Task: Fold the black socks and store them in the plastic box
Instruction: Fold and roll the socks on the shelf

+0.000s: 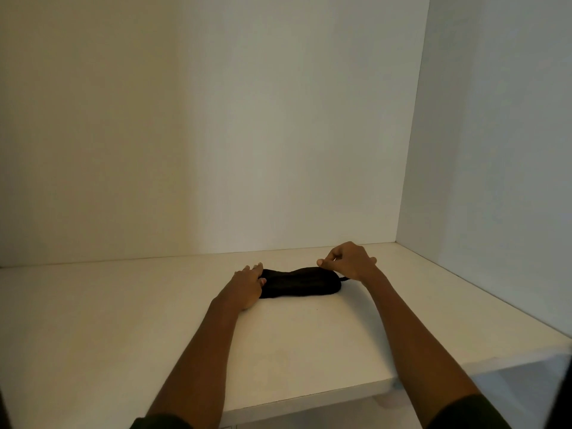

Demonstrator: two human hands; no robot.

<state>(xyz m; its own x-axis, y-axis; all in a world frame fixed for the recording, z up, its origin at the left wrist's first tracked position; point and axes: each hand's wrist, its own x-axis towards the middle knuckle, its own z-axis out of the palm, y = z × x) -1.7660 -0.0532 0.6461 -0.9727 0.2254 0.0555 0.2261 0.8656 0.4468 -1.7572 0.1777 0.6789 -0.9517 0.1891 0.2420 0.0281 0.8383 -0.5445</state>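
Note:
The black socks lie flat and lengthwise, left to right, on the white table, near its back edge. My left hand rests palm down on their left end, fingers spread over the fabric. My right hand hovers over the right end with fingers curled and thumb against forefinger; a thin bit of black fabric sticks out from under it at the right. Whether it pinches the sock I cannot tell. No plastic box is in view.
White walls stand close behind the table and along its right side, meeting in a corner at the back right. The table's front edge runs below my forearms.

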